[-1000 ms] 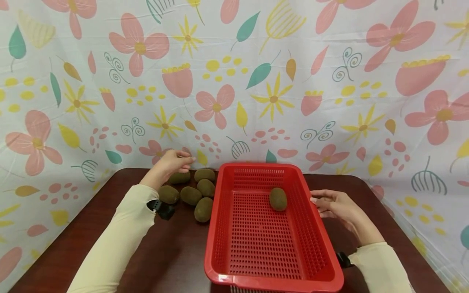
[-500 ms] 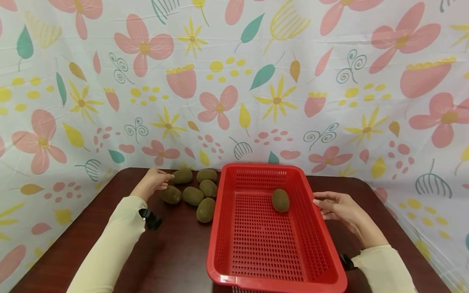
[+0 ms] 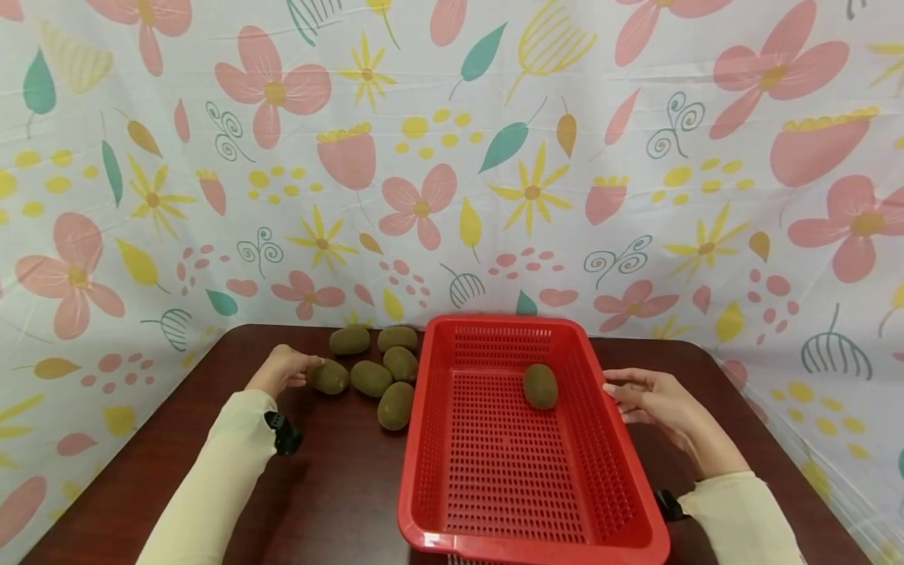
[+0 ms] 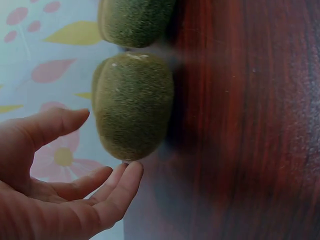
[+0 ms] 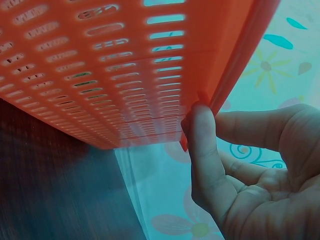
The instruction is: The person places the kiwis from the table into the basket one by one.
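My left hand (image 3: pixel 284 367) is at the left end of the leftmost kiwi (image 3: pixel 329 377) on the dark table. In the left wrist view its fingertips (image 4: pixel 134 170) are right at the kiwi's end (image 4: pixel 134 107), while the thumb stands a little apart from its side. On the other side, my right hand (image 3: pixel 657 402) holds the right rim of a red plastic basket (image 3: pixel 411 463); the right wrist view shows thumb and finger pinching that rim (image 5: pixel 235 65). A single kiwi (image 3: pixel 540 386) lies inside the basket, towards the back.
Several more kiwis, among them one at the back (image 3: pixel 349 340) and one in front (image 3: pixel 395 406), lie between my left hand and the basket's left wall. Behind the wooden table (image 3: pixel 339 486) hangs a white flower-print cloth (image 3: pixel 438 94).
My left hand has come down from above the back kiwis, moving left and nearer, to the end of the leftmost kiwi. The right hand stays on the basket's rim.
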`<state>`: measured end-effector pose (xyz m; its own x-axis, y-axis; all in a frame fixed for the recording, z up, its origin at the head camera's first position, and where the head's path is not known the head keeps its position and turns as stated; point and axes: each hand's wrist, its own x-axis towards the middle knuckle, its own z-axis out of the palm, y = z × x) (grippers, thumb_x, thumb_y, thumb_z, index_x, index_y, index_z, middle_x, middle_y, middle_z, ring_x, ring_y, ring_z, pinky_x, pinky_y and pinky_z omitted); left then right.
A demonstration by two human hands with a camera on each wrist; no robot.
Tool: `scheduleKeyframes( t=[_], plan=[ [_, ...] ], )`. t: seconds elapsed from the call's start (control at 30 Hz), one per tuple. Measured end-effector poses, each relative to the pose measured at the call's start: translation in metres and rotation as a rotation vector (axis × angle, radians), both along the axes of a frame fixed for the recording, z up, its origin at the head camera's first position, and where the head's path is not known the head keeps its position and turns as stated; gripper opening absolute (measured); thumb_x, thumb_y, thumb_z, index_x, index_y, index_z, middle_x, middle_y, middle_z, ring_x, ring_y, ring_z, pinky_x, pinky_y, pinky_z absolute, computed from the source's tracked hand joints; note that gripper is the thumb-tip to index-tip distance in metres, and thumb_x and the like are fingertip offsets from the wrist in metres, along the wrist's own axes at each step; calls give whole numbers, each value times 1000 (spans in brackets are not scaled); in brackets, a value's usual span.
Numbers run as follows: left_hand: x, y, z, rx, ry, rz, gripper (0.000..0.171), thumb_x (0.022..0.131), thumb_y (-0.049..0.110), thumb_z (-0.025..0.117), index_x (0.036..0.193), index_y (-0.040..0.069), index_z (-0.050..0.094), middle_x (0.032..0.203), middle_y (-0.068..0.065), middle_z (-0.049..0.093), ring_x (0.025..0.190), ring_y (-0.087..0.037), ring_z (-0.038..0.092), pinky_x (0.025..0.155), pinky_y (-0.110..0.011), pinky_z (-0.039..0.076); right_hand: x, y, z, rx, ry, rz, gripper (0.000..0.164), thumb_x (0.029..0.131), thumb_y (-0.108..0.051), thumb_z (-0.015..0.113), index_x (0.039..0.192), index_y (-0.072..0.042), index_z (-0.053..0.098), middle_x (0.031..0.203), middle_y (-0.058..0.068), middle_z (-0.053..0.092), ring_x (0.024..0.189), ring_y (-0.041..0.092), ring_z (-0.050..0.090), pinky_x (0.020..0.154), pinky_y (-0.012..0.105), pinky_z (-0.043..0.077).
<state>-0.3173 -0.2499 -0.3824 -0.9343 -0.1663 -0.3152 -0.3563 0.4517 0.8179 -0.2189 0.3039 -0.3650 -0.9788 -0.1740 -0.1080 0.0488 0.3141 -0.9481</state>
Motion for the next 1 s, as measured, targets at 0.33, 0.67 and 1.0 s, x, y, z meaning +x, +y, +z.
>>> scheduleKeyframes(
  t=[0.33, 0.67, 1.0],
  plan=[
    [6, 6, -2, 49, -83, -84, 93, 92, 26, 65, 145, -19, 2, 149, -36, 13, 128, -49, 38, 100, -46, 45, 0, 0, 0, -2, -2, 3, 59, 96, -21, 61, 139, 12, 38, 93, 5, 70, 76, 18, 66, 71, 34, 59],
    [6, 15, -5, 65, -118, -111, 101, 91, 27, 66, 145, -15, -8, 151, -36, 4, 127, -49, 38, 101, -48, 44, 1, 0, 1, 4, 5, 0, 59, 96, -22, 61, 139, 13, 38, 94, 6, 70, 77, 19, 66, 71, 34, 59],
    [6, 17, -7, 107, -104, -118, 99, 93, 25, 64, 146, -13, -10, 151, -35, 1, 122, -50, 42, 98, -49, 46, 0, 1, 0, 9, -2, 2, 61, 96, -22, 61, 140, 12, 37, 94, 6, 70, 77, 18, 65, 73, 34, 59]
  ],
)
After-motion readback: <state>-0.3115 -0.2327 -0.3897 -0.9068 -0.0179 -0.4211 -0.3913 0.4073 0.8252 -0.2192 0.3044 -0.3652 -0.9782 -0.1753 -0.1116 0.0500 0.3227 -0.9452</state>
